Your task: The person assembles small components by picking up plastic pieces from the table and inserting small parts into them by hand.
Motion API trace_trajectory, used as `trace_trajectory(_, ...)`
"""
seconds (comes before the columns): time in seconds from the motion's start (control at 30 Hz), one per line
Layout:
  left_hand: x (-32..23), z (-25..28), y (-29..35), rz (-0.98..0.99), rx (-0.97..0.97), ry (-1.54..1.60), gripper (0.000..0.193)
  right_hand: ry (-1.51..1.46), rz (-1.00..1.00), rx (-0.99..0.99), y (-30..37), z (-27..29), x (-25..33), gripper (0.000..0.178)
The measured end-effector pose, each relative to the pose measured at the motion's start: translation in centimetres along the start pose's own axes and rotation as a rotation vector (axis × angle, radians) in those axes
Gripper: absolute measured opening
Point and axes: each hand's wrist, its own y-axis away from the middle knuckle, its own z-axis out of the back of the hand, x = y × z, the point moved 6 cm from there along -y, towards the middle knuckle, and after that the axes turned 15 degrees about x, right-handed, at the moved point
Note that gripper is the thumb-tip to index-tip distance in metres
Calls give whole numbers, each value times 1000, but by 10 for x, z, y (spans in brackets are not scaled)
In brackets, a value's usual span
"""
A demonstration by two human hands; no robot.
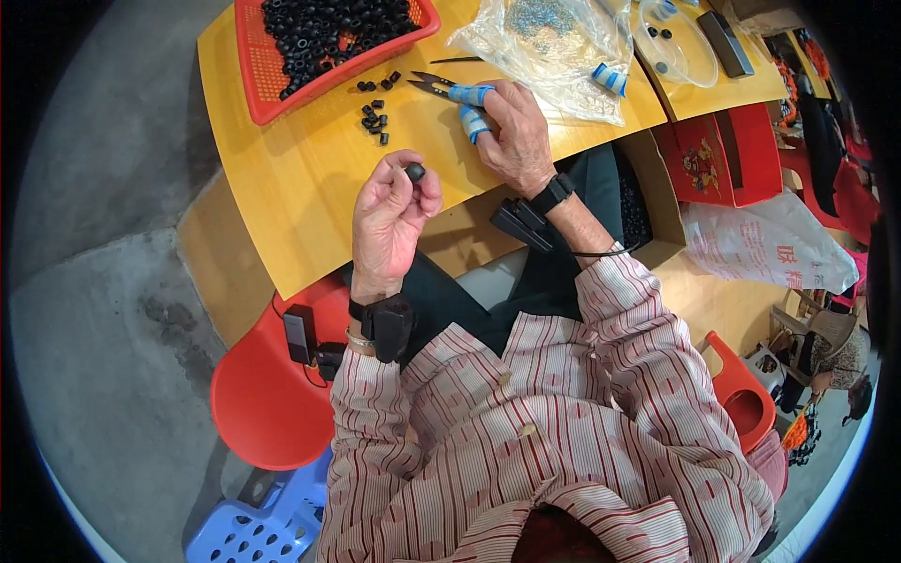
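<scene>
Between the thumb and fingers of my left hand (389, 211) is a small round black rubber-like part (415, 172), held just over the table's near edge. My right hand (518, 139) grips a pair of scissors (469, 95) whose handles are wrapped in blue and white tape. Their dark blades point left and stand slightly apart, with nothing between them. Left of the blades, several small black cylindrical pieces (374, 120) lie loose on the yellow table (282, 188). Beyond them a red plastic basket (324, 86) is heaped with similar black parts.
A clear plastic bag (488, 38) with small shiny bits lies beyond my right hand, beside a blue-and-white wrapped piece (610, 80). Further right are a clear round dish (676, 70), a dark block (725, 45) and a red box (694, 155). A red chair (267, 394) stands lower left.
</scene>
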Motion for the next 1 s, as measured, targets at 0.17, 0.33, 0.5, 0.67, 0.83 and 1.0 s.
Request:
trace_trajectory(0.17,7,9,-1,-5,-23,-55,23,-177,64,62,11,6,14,29)
trace_trajectory(0.33,8,12,-6,7,-33,-116,22,-145,17,97,18,44,7,32)
trace_trajectory(0.5,12,17,-19,66,-119,-490,21,46,-121,29,12,80,-43,34)
trace_trajectory(0.67,15,16,-29,65,-151,-754,18,207,-206,110,-4,89,-80,26)
trace_trajectory(0.83,12,21,-27,19,-179,-649,20,269,-208,194,-25,85,-86,37)
trace_trajectory(1.0,14,20,-29,26,-155,-664,21,189,-142,248,-31,70,-100,40)
